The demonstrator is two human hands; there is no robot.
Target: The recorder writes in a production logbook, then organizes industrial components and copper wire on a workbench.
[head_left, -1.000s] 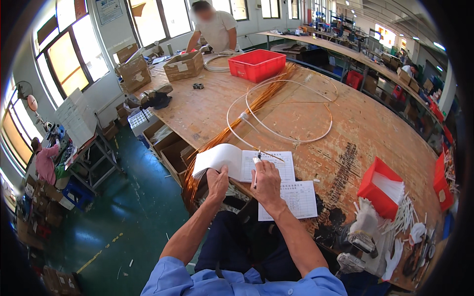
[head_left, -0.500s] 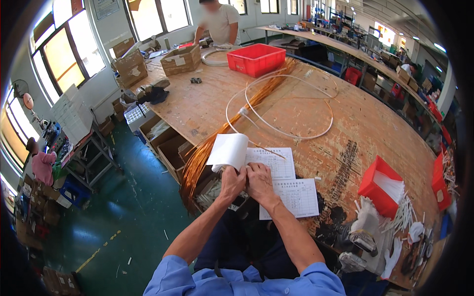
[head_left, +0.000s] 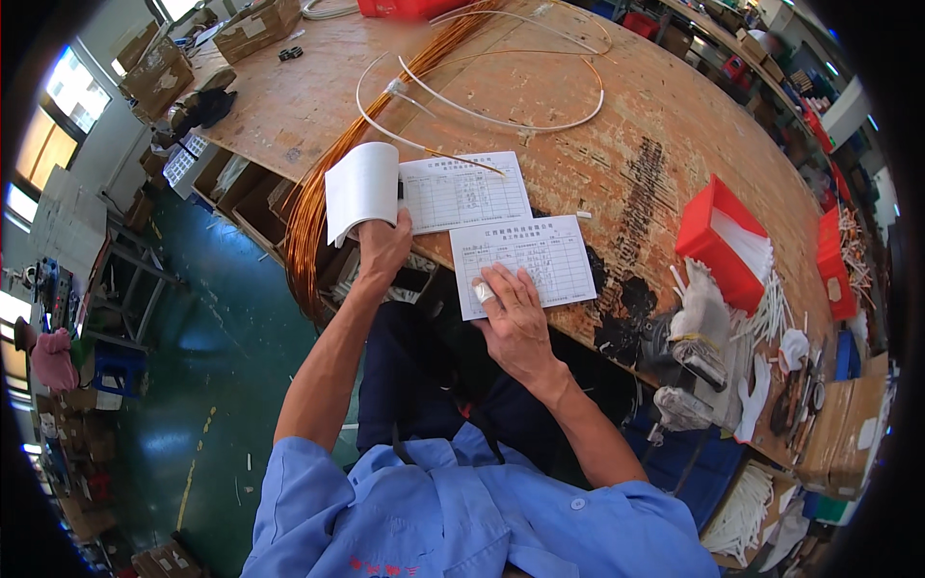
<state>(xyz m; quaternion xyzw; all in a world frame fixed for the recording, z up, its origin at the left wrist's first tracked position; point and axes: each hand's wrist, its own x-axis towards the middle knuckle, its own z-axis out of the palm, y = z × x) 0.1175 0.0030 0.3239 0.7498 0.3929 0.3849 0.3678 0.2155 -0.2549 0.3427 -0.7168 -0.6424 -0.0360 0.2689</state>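
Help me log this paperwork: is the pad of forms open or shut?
Open: the pad has its leaves curled over at left, the left hand at their lower edge, and a printed page exposed.

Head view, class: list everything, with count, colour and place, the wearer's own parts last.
form pad: one, white, near edge
loose form: one, white, beside pad
wire bundle: one, orange, table's left
tube loop: one, white, beyond pad
table: one, brown, centre
bins: several, red, right, top
short tubes: many, white, right
gloves: apparently two, whitish, right
hand tools: several, mixed, right
cardboard boxes: several, brown, left, right
stool: one, blue, left
floor: one, green, left
co-worker: one, pink top, left
windows: several, bright, left
background clutter: too small
left hand: one, bare, holding pad
right hand: one, finger wrapped white, on form
shirt: one, blue, bottom
trousers: one, dark, centre
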